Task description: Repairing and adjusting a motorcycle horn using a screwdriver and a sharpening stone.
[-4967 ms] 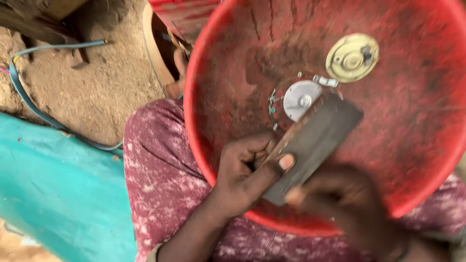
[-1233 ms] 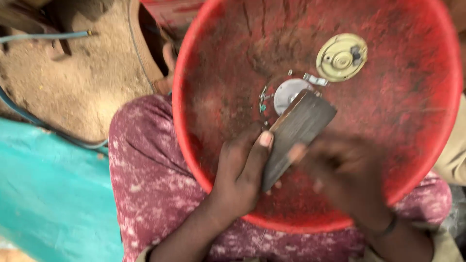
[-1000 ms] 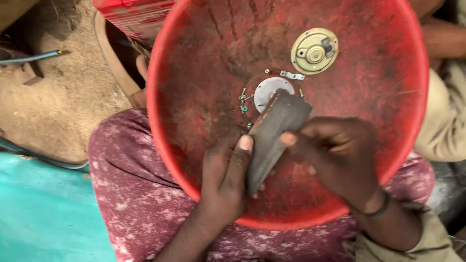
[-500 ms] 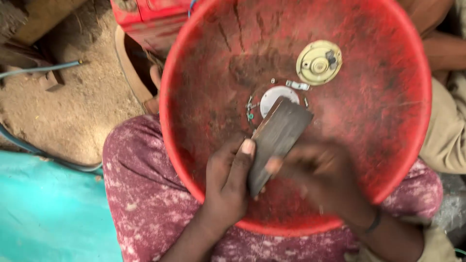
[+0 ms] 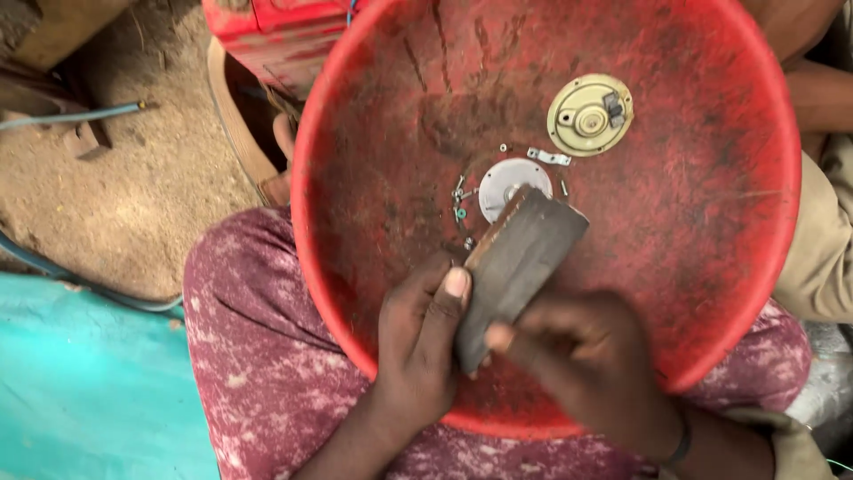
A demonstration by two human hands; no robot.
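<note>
Hands meet over a red basin [image 5: 729,267] that rests on the person's lap. The left hand [image 5: 418,356] steadies a dark flat block [image 5: 515,262] from its near side, thumb pressed up along the block's edge and fingers curled underneath. The right hand [image 5: 586,364] (blurred in the view) grips the block's near end, fingers closed around it. The block tilts up and away into the basin, its far corner covering part of a silver disc [image 5: 502,182] on the bottom. Small screws [image 5: 462,200] lie just left of the disc, a little metal bracket [image 5: 548,157] above it, and a cream round cap [image 5: 590,115] further back. A teal sheet [image 5: 80,382] lies at the left.
</note>
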